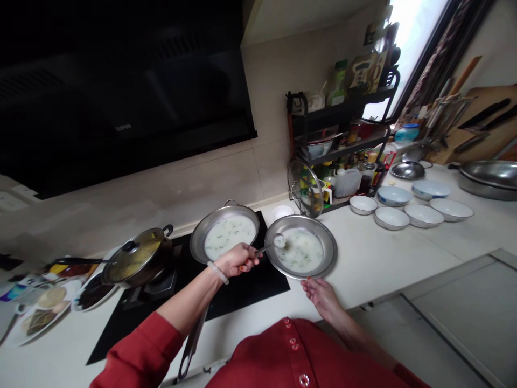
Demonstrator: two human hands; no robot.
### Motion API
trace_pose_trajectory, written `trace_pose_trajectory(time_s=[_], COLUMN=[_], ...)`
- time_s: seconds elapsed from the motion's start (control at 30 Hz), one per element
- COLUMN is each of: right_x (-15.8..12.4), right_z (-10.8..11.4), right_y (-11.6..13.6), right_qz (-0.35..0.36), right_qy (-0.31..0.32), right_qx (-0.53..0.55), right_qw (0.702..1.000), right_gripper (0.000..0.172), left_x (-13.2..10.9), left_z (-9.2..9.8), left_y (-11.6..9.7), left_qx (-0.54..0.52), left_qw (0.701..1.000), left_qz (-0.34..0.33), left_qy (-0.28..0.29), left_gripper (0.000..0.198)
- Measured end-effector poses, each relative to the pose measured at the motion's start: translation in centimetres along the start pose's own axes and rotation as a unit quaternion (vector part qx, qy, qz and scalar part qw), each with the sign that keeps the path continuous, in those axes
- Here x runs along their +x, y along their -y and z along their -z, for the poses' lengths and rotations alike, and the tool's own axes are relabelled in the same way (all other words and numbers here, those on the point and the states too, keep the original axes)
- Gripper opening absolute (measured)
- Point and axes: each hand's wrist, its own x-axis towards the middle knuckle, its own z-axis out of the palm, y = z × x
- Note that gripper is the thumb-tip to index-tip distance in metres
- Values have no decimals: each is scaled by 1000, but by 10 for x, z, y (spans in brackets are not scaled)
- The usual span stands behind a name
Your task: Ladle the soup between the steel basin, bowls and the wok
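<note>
My left hand (239, 259) is closed around the handle of a ladle (279, 241). The ladle's bowl, with white liquid in it, is over the left part of a round metal basin (330, 249). White soup (301, 253) with green bits fills the basin's bottom. At the near rim of the basin, my right hand (321, 295) pinches the edge with its fingertips. A wok (197, 231) of similar white soup sits on the cooktop to the left, its long handle pointing toward me beneath my left forearm.
A lidded pan (135, 253) stands on the left of the black cooktop (242, 293), beside plates of food (44, 318). Several bowls (391, 216) sit on the right counter. Behind are a glass lid (306, 188) and a condiment rack (343, 108); a range hood (133, 108) hangs above.
</note>
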Motion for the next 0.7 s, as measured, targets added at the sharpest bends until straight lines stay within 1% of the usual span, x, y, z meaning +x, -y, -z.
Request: trace_pose_trajectory(time_s=[0.03, 0.07, 0.13, 0.17, 0.2, 0.23, 0.33, 0.47, 0.5, 0.53, 0.57, 0.6, 0.67, 0.7], right_x=[0, -1, -1, -2, -2, -2, -1, -1, 0, 0, 0, 0, 0, 0], right_z=[0, 0, -1, -1, -2, -2, -1, 0, 0, 1, 1, 1, 1, 1], right_y=[0, 0, 0, 1, 1, 1, 0, 0, 0, 0, 0, 0, 0, 0], right_qz=[-1, -3, -4, -4, -4, -3, -3, -2, -2, -2, -2, -2, -1, -1], right_qy=[-1, -2, -5, -6, -6, -6, -2, -1, -2, -2, -1, 0, 3, 4], right_qx=[4, 7, 11, 12, 11, 10, 6, 9, 8, 6, 4, 3, 1, 0], right_qw=[1000, 1000, 1000, 1000, 1000, 1000, 1000, 1000, 1000, 1000, 1000, 1000, 1000, 1000], right_gripper=[26, 26, 25, 25, 24, 24, 23, 25, 25, 26, 26, 25, 25, 24], left_x=[6, 12, 20, 23, 25, 26, 27, 28, 28, 28, 28, 27, 26, 25], left_z=[-5, -10, -17, -20, -22, -24, -23, -18, -17, -17, -17, -18, -19, -19], left_y=[4, 8, 14, 17, 19, 22, 28, 34, 34, 34, 34, 33, 30, 28], left_qx=[76, 169, 339, 394, 426, 438, 457, 478, 473, 458, 425, 372, 212, 120], left_qw=[997, 984, 929, 901, 881, 870, 851, 832, 833, 843, 866, 899, 970, 991], left_qz=[-23, -58, -135, -168, -192, -210, -241, -266, -271, -267, -251, -219, -116, -63], left_qy=[-12, -27, -59, -70, -79, -84, -92, -94, -93, -87, -80, -69, -34, -8], left_gripper=[9, 11, 17, 19, 21, 22, 19, 19, 18, 17, 16, 15, 14, 14])
